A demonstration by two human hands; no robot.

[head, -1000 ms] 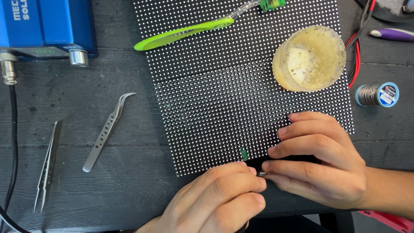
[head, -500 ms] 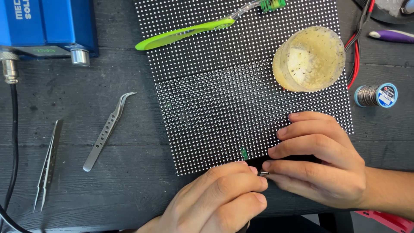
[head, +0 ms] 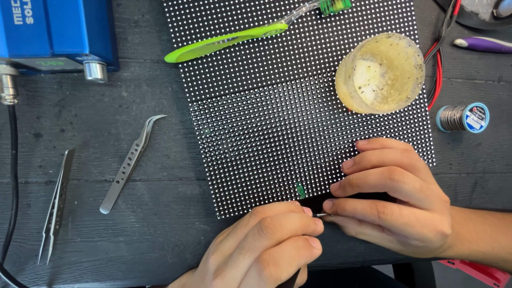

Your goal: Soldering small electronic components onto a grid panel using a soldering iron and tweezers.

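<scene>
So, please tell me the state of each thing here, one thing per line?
LED panel: flat on table, part of its near edge missing.
Toothbrush: lying on panel.
Flux tub: open, on panel.
Curved tweezers: lying unused.
Straight tweezers: lying unused.
Solder spool: on its side.
Left hand: pinching a thin metal tool.
Right hand: fingertips at tool tip.

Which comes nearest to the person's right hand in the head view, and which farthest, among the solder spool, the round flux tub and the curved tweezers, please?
From the right hand:
1. Round flux tub, just above it on the dotted panel.
2. Solder spool, up and to the right on the table.
3. Curved tweezers, far left, beyond the panel.
</scene>
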